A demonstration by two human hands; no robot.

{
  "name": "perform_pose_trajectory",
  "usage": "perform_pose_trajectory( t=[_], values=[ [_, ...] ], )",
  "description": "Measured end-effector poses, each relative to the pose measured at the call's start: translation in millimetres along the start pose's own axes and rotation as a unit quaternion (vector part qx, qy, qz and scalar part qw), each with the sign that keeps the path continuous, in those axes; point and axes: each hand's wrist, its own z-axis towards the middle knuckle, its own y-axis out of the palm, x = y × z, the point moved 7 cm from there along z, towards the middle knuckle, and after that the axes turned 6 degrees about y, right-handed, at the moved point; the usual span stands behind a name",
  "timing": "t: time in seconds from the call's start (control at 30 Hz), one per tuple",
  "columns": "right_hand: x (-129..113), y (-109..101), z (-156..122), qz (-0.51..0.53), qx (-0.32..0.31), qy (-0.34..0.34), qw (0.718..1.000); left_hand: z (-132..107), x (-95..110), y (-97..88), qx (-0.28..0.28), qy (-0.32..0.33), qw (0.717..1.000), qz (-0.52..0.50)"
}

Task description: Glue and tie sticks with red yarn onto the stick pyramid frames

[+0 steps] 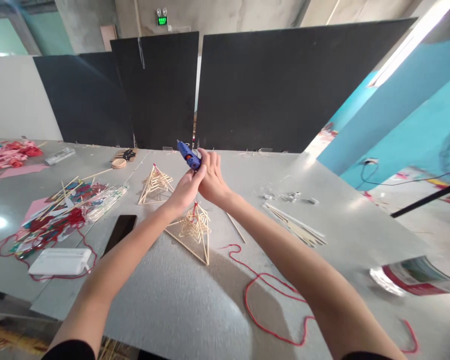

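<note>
Out over the table, my left hand [187,189] and my right hand [213,180] come together, closed at the rear of a blue glue gun [189,156]. Its nozzle points up and to the left, and my fingers hide its handle. Below my hands stands a pyramid frame of thin wooden sticks [197,230], with red yarn at its tip. A second stick pyramid [154,186] is a little farther back, left of my left hand. A loose stick [235,227] lies under my right forearm, and red yarn [247,295] curls across the table in front.
At left are a black phone [120,232], a white box-like device [62,261] and a pile of craft pieces [67,210]. Several sticks [296,225] and small whitish bits [285,196] lie at right, near a labelled container [416,276]. Black panels [270,95] border the table's back.
</note>
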Motion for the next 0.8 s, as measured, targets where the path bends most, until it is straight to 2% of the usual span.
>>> perform_pose_trajectory(
  t=[0.07, 0.13, 0.23, 0.33, 0.4, 0.5, 0.6, 0.67, 0.8],
  values=[
    [-18.0, 6.7, 6.0, -0.010, -0.032, -0.016, 0.999, 9.4, -21.8, -1.4, 0.029, -0.055, 0.996, -0.060],
    [-34.0, 3.2, 5.4, 0.001, -0.065, -0.042, 0.997, 16.1, -40.3, -10.9, 0.077, -0.083, 0.989, -0.097],
    [-46.4, -25.3, -6.8, 0.037, -0.072, -0.054, 0.995, 24.2, -61.5, -29.3, 0.099, -0.080, 0.983, -0.129],
    [-39.1, -60.9, -29.3, 0.083, -0.034, 0.006, 0.996, 24.0, -77.3, -56.3, 0.103, -0.054, 0.989, -0.087],
    [-26.1, -72.6, -47.3, 0.122, -0.011, 0.069, 0.990, 15.4, -82.4, -78.1, 0.124, -0.025, 0.992, -0.009],
    [-3.4, -67.9, -72.6, 0.174, 0.013, 0.161, 0.971, -6.1, -79.2, -100.3, 0.130, 0.030, 0.986, 0.099],
    [13.1, -51.2, -90.5, 0.194, 0.023, 0.219, 0.956, -27.8, -74.8, -103.7, 0.083, 0.064, 0.987, 0.125],
    [17.7, -41.8, -97.2, 0.188, 0.023, 0.232, 0.954, -38.3, -79.4, -103.0, 0.058, 0.053, 0.992, 0.097],
    [12.5, -36.3, -98.9, 0.164, 0.028, 0.211, 0.963, -45.3, -103.2, -106.1, 0.056, -0.004, 0.997, 0.058]
  ],
)
